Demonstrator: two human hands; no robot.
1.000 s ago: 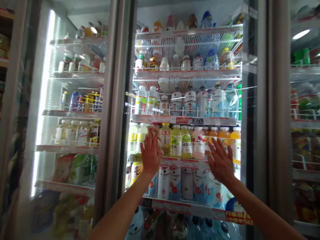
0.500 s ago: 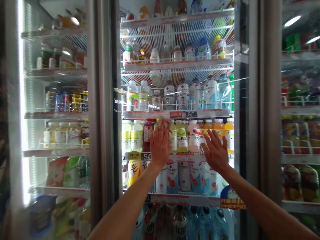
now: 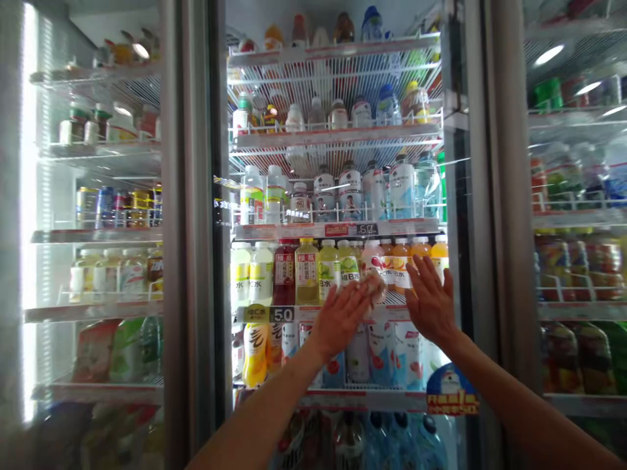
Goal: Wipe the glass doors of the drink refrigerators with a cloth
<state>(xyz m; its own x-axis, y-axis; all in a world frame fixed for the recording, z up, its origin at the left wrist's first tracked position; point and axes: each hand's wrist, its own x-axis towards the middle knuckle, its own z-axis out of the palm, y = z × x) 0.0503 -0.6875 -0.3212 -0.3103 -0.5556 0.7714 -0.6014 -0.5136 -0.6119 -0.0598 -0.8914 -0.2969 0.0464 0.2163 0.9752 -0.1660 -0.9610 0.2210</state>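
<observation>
My left hand [image 3: 339, 321] lies flat over a pale, crumpled cloth [image 3: 376, 287] and presses it to the glass door of a lit drinks cooler. Part of the cloth shows past the fingertips; the rest is hidden beneath the hand. My right hand [image 3: 432, 303] is open against the same glass, fingers stretched upward, farther right. Behind the glass, level with both hands, stands a row of bottles, among them a dark red bottle [image 3: 285, 274], a yellow bottle [image 3: 307, 274] and an orange drink bottle [image 3: 401, 261].
A silver door frame [image 3: 177, 228] runs upright on the left, and another frame [image 3: 502, 196] on the right. A blue and red sticker [image 3: 451, 391] is on the glass below my right hand. Neighbouring coolers on both sides hold shelves of bottles, cans and bags.
My left hand has swept the cloth right and down across the glass, uncovering the yellow bottle. My right hand stays on the glass. The view has shifted slightly.
</observation>
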